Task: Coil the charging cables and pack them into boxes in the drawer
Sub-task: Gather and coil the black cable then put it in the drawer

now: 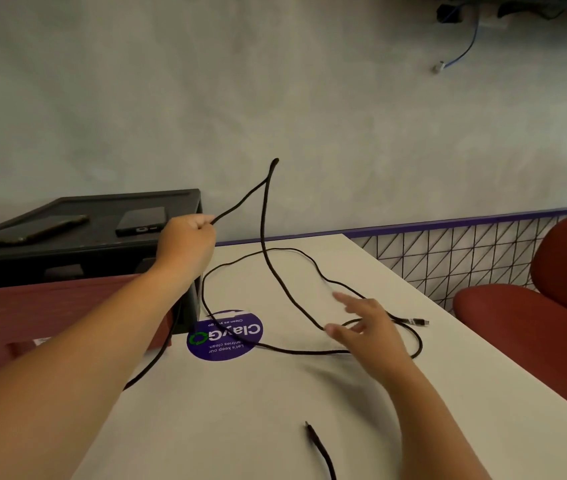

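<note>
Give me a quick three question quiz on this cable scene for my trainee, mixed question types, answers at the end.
1. True or false: the left hand grips the black cable.
2. The right hand is: A open, B a fist, C pinching the cable.
3. Fill in: a round purple ____ on the table lies under the cable.
Key: 1 true; 2 A; 3 sticker.

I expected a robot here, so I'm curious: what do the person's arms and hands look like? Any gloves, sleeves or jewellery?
Two bare human arms. The left hand and right hand wear no gloves, and no ring, watch or wristband shows. The left forearm and right forearm are uncovered to the picture's edge: no sleeve visible. The right hand's fingers are blurred.
</note>
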A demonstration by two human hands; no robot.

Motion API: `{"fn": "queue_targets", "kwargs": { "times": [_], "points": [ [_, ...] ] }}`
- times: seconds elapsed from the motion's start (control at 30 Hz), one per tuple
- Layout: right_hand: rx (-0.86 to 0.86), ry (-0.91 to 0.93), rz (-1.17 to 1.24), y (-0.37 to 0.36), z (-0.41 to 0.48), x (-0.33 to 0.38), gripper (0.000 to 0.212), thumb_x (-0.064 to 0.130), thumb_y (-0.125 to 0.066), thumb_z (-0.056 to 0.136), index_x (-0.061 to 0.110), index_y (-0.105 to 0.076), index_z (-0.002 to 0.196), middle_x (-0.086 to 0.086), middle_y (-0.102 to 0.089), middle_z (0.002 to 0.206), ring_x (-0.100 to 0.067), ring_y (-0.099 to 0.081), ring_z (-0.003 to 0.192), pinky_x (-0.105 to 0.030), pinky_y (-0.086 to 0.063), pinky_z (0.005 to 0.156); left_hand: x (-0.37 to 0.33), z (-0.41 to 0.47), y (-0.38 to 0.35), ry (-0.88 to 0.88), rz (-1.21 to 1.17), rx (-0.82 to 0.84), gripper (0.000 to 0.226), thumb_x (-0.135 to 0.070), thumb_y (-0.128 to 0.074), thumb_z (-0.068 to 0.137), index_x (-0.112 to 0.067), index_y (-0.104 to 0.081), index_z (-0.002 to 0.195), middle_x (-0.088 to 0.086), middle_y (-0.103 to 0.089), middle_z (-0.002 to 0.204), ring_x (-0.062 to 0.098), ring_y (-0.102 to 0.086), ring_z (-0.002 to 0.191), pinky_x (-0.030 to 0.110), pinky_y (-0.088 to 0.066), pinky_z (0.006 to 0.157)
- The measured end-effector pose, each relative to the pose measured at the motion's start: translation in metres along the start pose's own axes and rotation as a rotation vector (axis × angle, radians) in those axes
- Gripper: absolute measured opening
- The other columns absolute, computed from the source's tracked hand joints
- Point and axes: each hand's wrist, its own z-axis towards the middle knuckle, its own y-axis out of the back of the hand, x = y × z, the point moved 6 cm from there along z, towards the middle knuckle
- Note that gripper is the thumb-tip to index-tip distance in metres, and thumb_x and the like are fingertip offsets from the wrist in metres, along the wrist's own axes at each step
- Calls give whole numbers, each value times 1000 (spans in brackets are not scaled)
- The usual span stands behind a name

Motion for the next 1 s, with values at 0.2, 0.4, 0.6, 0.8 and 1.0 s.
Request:
{"fn": "queue_targets", "kwargs": {
  "times": [0.2, 0.4, 0.6, 0.8, 1.0],
  "points": [
    [241, 77, -156, -40, -2, -2, 20, 39, -57, 89, 39, -57, 69, 9, -51, 91, -4, -50, 77, -13, -35, 66, -15, -12, -13, -129, 24, 93, 35, -6, -41, 94, -13, -61, 122, 5, -66, 81, 25, -56, 61, 21, -44, 56],
    [-300, -236, -441, 20, 1, -15, 41, 50, -40, 94, 18, -62, 79, -6, -64, 79, -26, -52, 77, -29, -34, 63, -1, 0, 29, -96, 41, -152, 30, -11, -43, 93, -9, -64, 114, 19, -66, 108, 28, -59, 89, 32, -45, 79],
    [-490, -472, -284, 49, -1, -55, 32, 35, -46, 96, 11, -67, 96, -16, -66, 97, -30, -50, 81, -32, -37, 71, 29, 17, 89, 20, 110, -388, 28, -11, -43, 92, -10, -68, 104, 12, -64, 77, 28, -50, 58, 33, -44, 61],
    [-49, -193, -203, 1, 11, -38, 63, 19, -51, 94, 15, -19, 148, -6, -14, 157, -23, -25, 140, -28, -23, 108, 18, 6, 63, -134, 265, -203, 30, -12, -44, 93, -11, -64, 116, 16, -67, 108, 31, -61, 93, 37, -47, 89],
    [166, -105, -335, -18, 7, -24, 59, 32, -58, 90, 24, -34, 143, 5, -20, 155, -15, -39, 131, -22, -30, 101, 19, -25, -3, -202, 469, 109, 41, -11, -41, 95, -13, -49, 135, 10, -54, 135, 28, -50, 123, 34, -36, 104]
  ]
}}
